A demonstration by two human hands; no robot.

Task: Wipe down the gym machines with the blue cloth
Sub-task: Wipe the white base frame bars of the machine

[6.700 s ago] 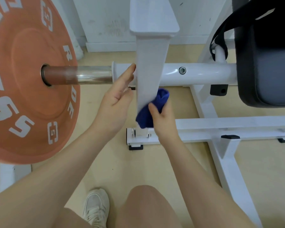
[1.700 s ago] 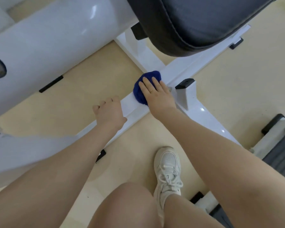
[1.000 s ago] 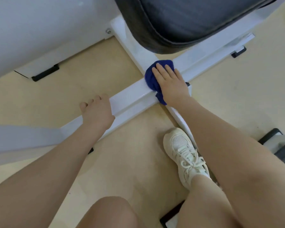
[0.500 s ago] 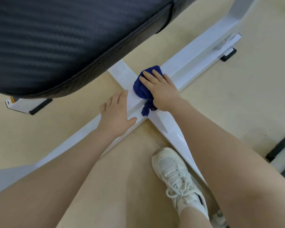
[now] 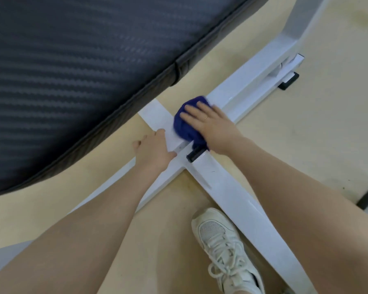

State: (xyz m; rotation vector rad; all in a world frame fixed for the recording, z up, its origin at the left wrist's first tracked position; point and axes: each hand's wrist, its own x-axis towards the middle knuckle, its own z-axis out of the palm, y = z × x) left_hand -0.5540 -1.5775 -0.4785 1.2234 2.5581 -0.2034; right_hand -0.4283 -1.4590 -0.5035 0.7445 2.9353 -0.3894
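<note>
Right hand: the right hand (image 5: 212, 128) lies flat on the cloth (image 5: 186, 126), fingers straight and spread, pressing it down onto the frame (image 5: 242, 92); a thin ring shows on one finger.
Cloth: blue, bunched into a wad, sitting on the white frame right at the joint where the long floor bar meets the crossing bar; one end hangs over the near edge, just above a black cap (image 5: 196, 154).
Left hand: the left hand (image 5: 155, 150) rests palm down on the same floor bar, just beside the cloth, fingers loose and gripping nothing.
Frame: white painted steel lying on the floor, one bar running from lower left to upper right, another crossing it and coming toward the person's foot; a black foot pad (image 5: 288, 81) sits under the far end.
Pad: a black padded bench pad (image 5: 72, 71) with a woven texture hangs over the upper left, above the frame.
Shoe: a white laced shoe (image 5: 223, 249) stands on the floor (image 5: 306, 134), touching the near bar.
Floor: pale tan, smooth.
</note>
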